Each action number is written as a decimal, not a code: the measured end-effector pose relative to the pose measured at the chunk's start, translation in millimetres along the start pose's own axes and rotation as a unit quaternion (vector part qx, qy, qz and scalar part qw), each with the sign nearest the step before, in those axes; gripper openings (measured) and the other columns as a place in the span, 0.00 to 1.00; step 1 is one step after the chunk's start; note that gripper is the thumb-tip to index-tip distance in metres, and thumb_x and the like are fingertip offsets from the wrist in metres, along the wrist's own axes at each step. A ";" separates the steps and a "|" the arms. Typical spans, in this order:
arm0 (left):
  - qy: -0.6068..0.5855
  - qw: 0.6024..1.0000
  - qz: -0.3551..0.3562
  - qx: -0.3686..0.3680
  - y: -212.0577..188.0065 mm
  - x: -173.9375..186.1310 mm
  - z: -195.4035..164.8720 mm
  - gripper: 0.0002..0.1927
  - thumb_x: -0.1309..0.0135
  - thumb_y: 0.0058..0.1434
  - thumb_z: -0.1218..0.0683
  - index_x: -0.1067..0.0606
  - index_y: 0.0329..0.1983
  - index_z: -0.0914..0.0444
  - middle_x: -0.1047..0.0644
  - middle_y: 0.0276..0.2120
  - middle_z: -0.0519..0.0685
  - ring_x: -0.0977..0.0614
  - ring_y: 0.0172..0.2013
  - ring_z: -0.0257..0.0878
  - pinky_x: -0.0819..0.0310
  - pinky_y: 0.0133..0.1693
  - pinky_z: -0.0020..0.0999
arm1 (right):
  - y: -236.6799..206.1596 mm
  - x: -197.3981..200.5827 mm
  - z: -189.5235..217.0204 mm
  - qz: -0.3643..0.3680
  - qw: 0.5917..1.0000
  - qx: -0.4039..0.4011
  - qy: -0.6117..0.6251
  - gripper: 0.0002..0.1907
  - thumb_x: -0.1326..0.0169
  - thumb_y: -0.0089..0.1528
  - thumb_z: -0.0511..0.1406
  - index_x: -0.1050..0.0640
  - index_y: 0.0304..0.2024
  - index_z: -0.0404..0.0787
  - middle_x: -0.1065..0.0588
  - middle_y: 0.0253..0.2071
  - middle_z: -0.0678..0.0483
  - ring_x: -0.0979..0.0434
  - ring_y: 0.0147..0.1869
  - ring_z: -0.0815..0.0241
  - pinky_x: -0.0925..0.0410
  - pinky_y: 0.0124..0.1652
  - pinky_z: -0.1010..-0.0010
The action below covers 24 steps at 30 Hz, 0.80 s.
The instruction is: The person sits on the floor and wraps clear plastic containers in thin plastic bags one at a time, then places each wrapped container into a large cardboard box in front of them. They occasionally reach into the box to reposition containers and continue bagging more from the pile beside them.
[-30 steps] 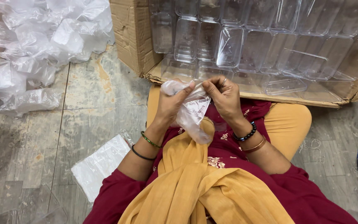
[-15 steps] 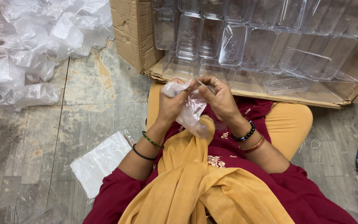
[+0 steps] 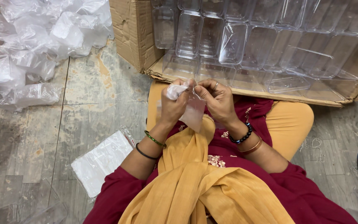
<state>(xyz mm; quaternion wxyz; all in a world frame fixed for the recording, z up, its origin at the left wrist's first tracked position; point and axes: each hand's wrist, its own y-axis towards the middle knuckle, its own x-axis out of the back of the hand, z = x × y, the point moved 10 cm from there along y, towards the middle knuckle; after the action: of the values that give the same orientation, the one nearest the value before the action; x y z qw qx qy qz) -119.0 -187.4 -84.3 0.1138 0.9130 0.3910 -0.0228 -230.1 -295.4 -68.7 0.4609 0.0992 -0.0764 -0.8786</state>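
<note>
clear plastic bag (image 3: 190,111) hangs between our left hand (image 3: 174,107) and right hand (image 3: 217,99), fingers (image 3: 201,88) of both pinching its top.

Cardboard box (image 3: 135,33) of clear trays (image 3: 228,41) blocking ahead, bag heap (image 3: 34,45) far left, bare floor (image 3: 92,103) between

Both hands sit closer together than a second ago: left hand (image 3: 174,105) and right hand (image 3: 217,99) now pinch the small clear plastic bag (image 3: 192,111) at its top, fingertips nearly touching. Bag hangs shorter, more bunched than earlier. View shifts slightly right.
</note>
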 end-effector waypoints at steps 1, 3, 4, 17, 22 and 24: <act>-0.001 1.000 -0.002 0.019 -0.2 -0.1 3.6 0.17 0.41 0.76 0.55 0.25 0.32 0.68 0.27 0.21 0.43 0.30 0.26 0.28 0.38 0.29 0.24 | 0.2 3.0 -1.5 -0.013 0.999 -0.005 0.031 0.10 0.43 0.68 0.37 0.21 0.42 0.35 0.23 0.34 0.62 0.28 0.37 0.75 0.32 0.37 0.83; -0.071 0.997 0.019 0.029 0.9 -5.7 1.9 0.09 0.39 0.67 0.55 0.24 0.37 0.65 0.22 0.28 0.39 0.23 0.32 0.26 0.30 0.36 0.22 | 0.9 9.6 -5.6 -0.041 0.995 -0.016 0.093 0.10 0.45 0.69 0.38 0.22 0.40 0.36 0.24 0.33 0.63 0.30 0.36 0.76 0.34 0.36 0.83; -0.104 0.994 0.030 0.034 1.8 -8.4 0.1 0.08 0.39 0.63 0.55 0.23 0.39 0.64 0.20 0.32 0.38 0.20 0.35 0.25 0.25 0.39 0.21 | 1.6 12.4 -5.1 -0.049 0.995 -0.009 0.081 0.11 0.45 0.70 0.38 0.22 0.39 0.36 0.25 0.33 0.63 0.31 0.35 0.76 0.36 0.35 0.83; -0.070 0.996 0.019 0.045 0.1 -10.0 -13.2 0.14 0.42 0.69 0.52 0.26 0.27 0.61 0.30 0.24 0.36 0.32 0.26 0.24 0.42 0.27 0.21 | 2.3 12.3 4.1 -0.051 0.994 0.025 0.094 0.07 0.42 0.69 0.36 0.22 0.39 0.38 0.27 0.35 0.62 0.32 0.36 0.74 0.36 0.37 0.82; -0.110 0.992 0.048 0.040 -0.6 -17.0 -2.9 0.09 0.43 0.67 0.55 0.23 0.33 0.64 0.29 0.30 0.36 0.28 0.32 0.24 0.36 0.34 0.21 | 6.5 17.5 -19.6 -0.071 0.974 -0.037 0.210 0.07 0.40 0.67 0.36 0.23 0.40 0.39 0.24 0.35 0.59 0.28 0.37 0.71 0.33 0.40 0.79; -0.131 0.989 0.040 0.048 -1.4 -14.3 6.5 0.12 0.45 0.71 0.54 0.27 0.31 0.62 0.32 0.28 0.35 0.32 0.31 0.23 0.39 0.32 0.21 | 4.8 14.3 -26.4 -0.059 0.974 -0.042 0.216 0.07 0.40 0.68 0.36 0.23 0.40 0.39 0.25 0.35 0.60 0.30 0.37 0.72 0.33 0.40 0.80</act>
<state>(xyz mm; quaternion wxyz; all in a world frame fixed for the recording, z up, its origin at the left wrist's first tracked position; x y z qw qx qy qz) -129.6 -198.0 -89.0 0.1204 0.9215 0.3346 -0.1564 -227.8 -311.1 -94.7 0.4172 0.2720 0.0677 -0.8645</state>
